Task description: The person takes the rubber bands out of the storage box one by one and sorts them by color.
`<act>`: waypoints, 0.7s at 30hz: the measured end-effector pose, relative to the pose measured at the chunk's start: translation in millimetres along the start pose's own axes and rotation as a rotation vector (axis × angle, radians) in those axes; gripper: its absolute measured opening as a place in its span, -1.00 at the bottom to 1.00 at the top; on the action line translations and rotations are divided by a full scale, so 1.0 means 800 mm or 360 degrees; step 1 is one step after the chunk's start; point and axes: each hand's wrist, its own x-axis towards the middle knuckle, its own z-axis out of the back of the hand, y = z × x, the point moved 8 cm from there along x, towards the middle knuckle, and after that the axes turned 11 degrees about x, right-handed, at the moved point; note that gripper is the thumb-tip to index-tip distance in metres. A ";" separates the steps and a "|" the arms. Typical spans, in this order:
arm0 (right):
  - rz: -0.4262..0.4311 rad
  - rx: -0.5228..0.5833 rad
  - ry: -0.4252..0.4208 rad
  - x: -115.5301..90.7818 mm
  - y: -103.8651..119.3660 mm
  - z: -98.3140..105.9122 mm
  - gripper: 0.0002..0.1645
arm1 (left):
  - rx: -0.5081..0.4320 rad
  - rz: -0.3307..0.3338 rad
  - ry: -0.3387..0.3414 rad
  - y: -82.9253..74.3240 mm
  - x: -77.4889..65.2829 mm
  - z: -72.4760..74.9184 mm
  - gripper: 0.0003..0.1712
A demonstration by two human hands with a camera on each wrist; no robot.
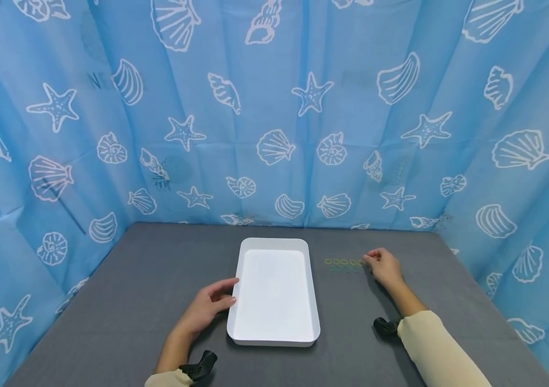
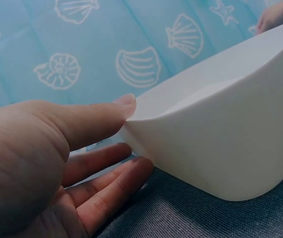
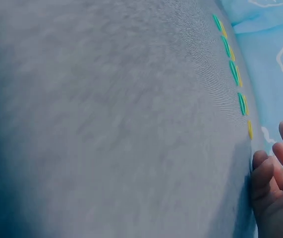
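Note:
A shallow white tray (image 1: 274, 337) lies on the grey table. Along its left side my left hand (image 1: 207, 305) touches the wall, with the thumb (image 2: 124, 106) at the rim and the straight fingers (image 2: 126, 173) lower, against the outside. To the tray's right is a row of small thin yellow rings (image 1: 344, 262), with green rings (image 1: 344, 269) in a row on the near side. My right hand (image 1: 384, 266) is at the right end of the rows, fingertips beside the last yellow ring (image 3: 250, 129). Its fingers (image 3: 262, 178) are loosely bent, and nothing shows between them.
A blue curtain (image 1: 274, 107) with white shells and starfish hangs behind and at both sides of the table (image 1: 134, 301). Each wrist wears a black strap mount (image 1: 387, 327). Table surface lies between the tray and the rings.

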 end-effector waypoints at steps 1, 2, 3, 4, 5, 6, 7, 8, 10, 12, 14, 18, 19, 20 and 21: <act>0.0009 -0.0013 0.0006 -0.002 0.000 0.002 -0.67 | 0.0001 -0.0003 0.0000 0.000 0.000 0.000 -0.44; 0.0018 -0.0031 0.0011 -0.004 0.000 0.004 -0.66 | 0.0002 -0.0006 0.0001 -0.001 0.001 0.000 -0.44; 0.0029 -0.0044 0.0013 -0.006 0.001 0.007 -0.65 | -0.0001 -0.0010 0.0003 -0.001 0.002 0.000 -0.44; 0.0037 -0.0057 0.0013 -0.008 0.000 0.010 -0.65 | -0.0007 -0.0013 0.0006 -0.002 0.002 0.001 -0.43; 0.0042 -0.0063 0.0014 -0.010 0.000 0.013 -0.65 | -0.0015 -0.0022 0.0009 -0.003 0.003 0.001 -0.42; 0.0055 -0.0064 0.0015 -0.013 0.000 0.016 -0.65 | -0.0030 -0.0029 0.0012 -0.003 0.003 0.001 -0.40; 0.0083 -0.0063 0.0015 -0.016 0.001 0.019 -0.67 | -0.0054 -0.0037 0.0021 -0.005 0.003 0.000 -0.37; 0.0108 -0.0068 0.0014 -0.019 0.001 0.022 -0.69 | -0.0077 -0.0043 0.0030 -0.006 0.003 0.000 -0.33; 0.0178 -0.0090 0.0007 -0.026 0.003 0.028 -0.74 | -0.0119 -0.0051 0.0050 -0.005 0.003 -0.001 -0.25; 0.0275 -0.0122 -0.0001 -0.033 0.006 0.033 -0.80 | -0.0156 -0.0056 0.0067 -0.004 0.003 -0.002 -0.18; 0.0353 -0.0159 0.0000 -0.037 0.008 0.035 -0.85 | -0.0164 -0.0052 0.0073 -0.002 0.002 -0.002 -0.14; 0.0455 -0.0213 0.0022 -0.044 0.012 0.037 -0.90 | -0.0169 -0.0026 0.0048 0.007 0.000 0.004 -0.16; 0.0470 -0.0228 0.0026 -0.046 0.012 0.038 -0.90 | -0.0172 -0.0016 0.0033 0.010 0.000 0.007 -0.18; 0.0478 -0.0239 0.0035 -0.048 0.012 0.038 -0.90 | -0.0180 -0.0008 0.0016 0.012 -0.001 0.010 -0.21; 0.0487 -0.0247 0.0041 -0.050 0.012 0.038 -0.90 | -0.0187 -0.0002 -0.0003 0.014 -0.003 0.014 -0.24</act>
